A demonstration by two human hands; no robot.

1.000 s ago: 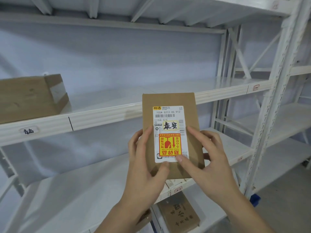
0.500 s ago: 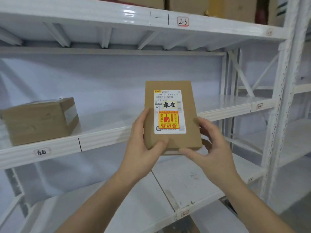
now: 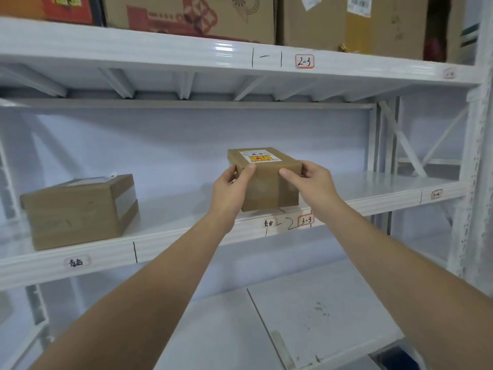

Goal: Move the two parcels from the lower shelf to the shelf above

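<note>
Two hands clasped on one small brown cardboard parcel [image 3: 269,184].
It is gripped at its sides by the left hand [image 3: 231,188] and right hand [image 3: 312,182], at the white metal shelf [image 3: 186,236] edge.

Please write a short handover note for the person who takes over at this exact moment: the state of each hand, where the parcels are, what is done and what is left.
Left hand: grips the left side of the labelled parcel.
Right hand: grips its right side.
The labelled parcel is at the front edge of the upper shelf, above the tag 3-3, label facing up. Whether its base rests fully cannot be told.
The other parcel already sits on the same shelf, to the left.
Done: first parcel placed.
Left: settle the labelled parcel and release both hands.
</note>
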